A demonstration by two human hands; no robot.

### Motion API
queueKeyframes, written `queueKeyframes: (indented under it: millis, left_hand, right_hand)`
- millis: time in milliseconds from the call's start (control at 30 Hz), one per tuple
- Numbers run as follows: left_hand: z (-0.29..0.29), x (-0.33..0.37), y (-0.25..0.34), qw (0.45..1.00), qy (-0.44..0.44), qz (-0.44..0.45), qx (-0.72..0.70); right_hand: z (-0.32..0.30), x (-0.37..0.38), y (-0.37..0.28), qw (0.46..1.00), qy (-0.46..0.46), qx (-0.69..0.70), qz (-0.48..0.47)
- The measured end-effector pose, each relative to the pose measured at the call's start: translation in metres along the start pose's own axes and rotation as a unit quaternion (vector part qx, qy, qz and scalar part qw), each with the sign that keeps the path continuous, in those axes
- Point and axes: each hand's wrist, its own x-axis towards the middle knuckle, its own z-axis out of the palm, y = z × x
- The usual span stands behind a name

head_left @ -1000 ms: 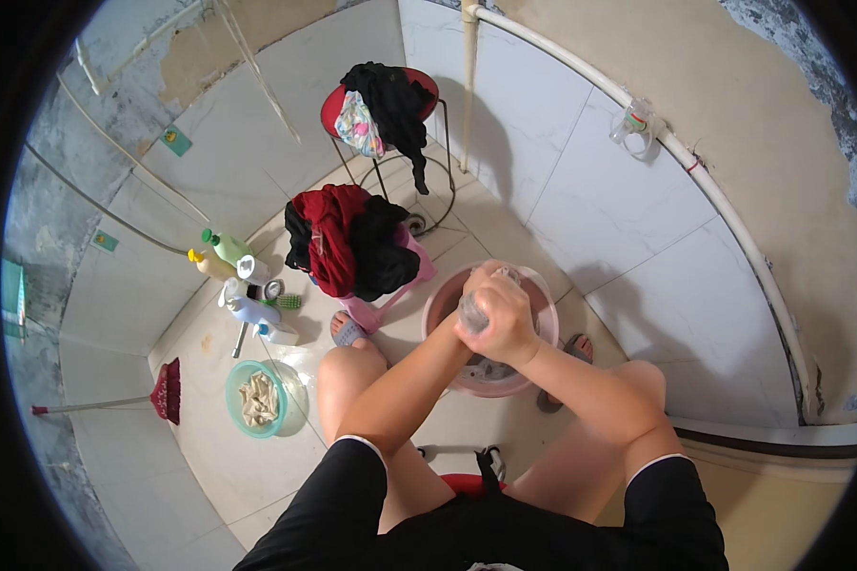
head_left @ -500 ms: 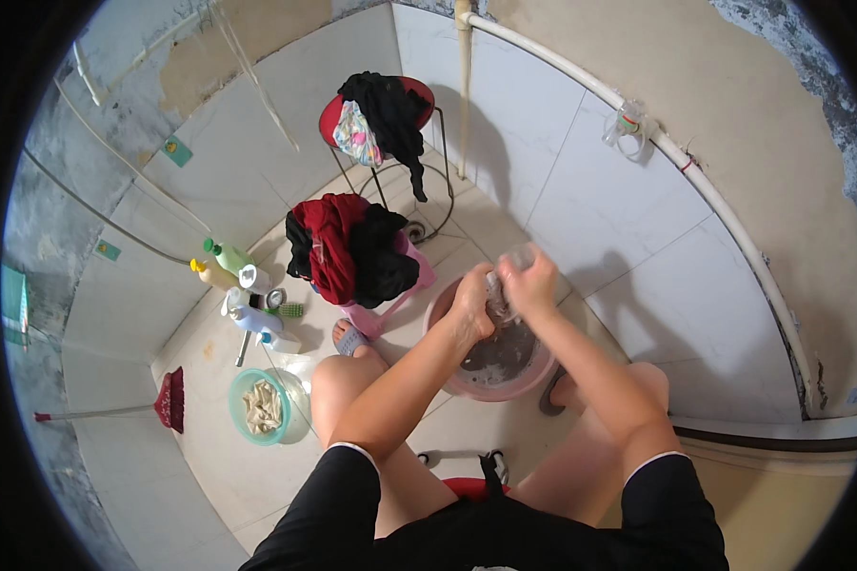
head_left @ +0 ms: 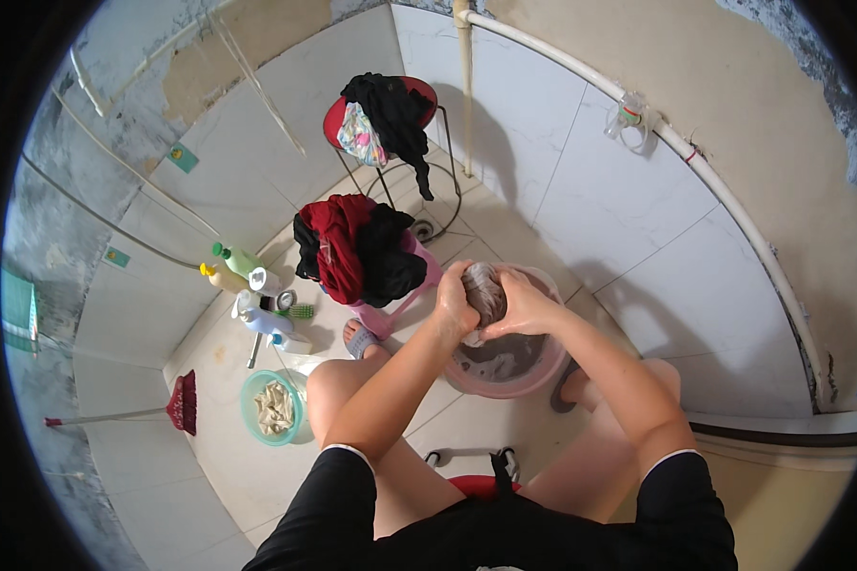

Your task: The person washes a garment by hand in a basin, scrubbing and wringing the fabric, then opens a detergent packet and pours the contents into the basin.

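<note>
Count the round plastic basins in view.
2. A pink round plastic basin below the left hand and right hand; a turquoise round plastic basin holding cream cloth, on the floor at picture left. Others could be hidden.

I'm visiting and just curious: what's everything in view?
Bundled cloth: one, greyish, centre
Large basin: one, pink, below it
Small basin: one, turquoise, left
Pale cloth: one heap, cream, in small basin
Stools: two, pink and red, ahead
Clothes: two piles, red, black, patterned, on stools
Bottles: several, mixed colours, left
Brush: one, green, beside bottles
Broom: one, dark red, far left
Large pipe: one, cream, right
Slippers: two, grey, worn
Left hand, right hand: one each, holding bundled cloth
</note>
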Motion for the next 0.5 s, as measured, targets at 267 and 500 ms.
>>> queueKeyframes:
  millis: [267, 500]
  left_hand:
    - [0.007, -0.001, -0.002, 0.997, -0.027, -0.026, 0.071]
    - [-0.029, 0.047, -0.022, 0.972, -0.19, -0.129, 0.036]
  right_hand:
    - [0.006, -0.006, -0.039, 0.951, 0.233, 0.115, -0.167]
    - [0.042, -0.031, -0.078, 0.941, 0.171, 0.11, -0.269]
